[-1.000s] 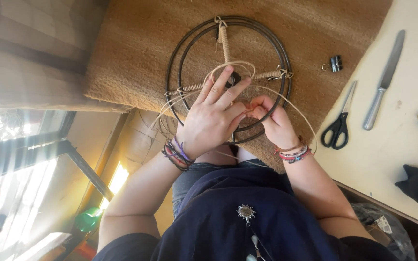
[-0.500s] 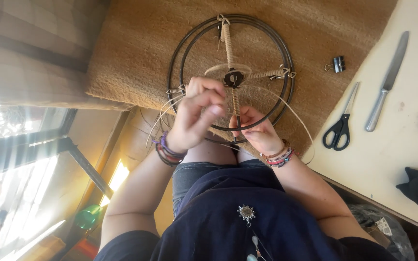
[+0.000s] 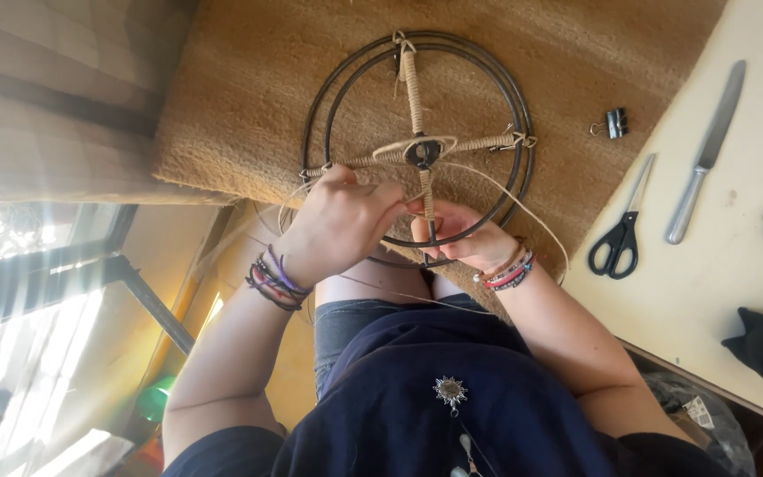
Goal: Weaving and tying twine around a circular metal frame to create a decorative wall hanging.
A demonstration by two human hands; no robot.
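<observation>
Both hands, left hand and right hand, pinched pale cord at the hoop's lower spoke; slack tension could loosen the wrapping.

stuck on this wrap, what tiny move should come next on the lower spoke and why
Probably draw the loose cord snug and lay one more turn: the lower spoke is wrapped only partway, both the left hand and right hand pinch there, and the cord arcs slack.
</observation>
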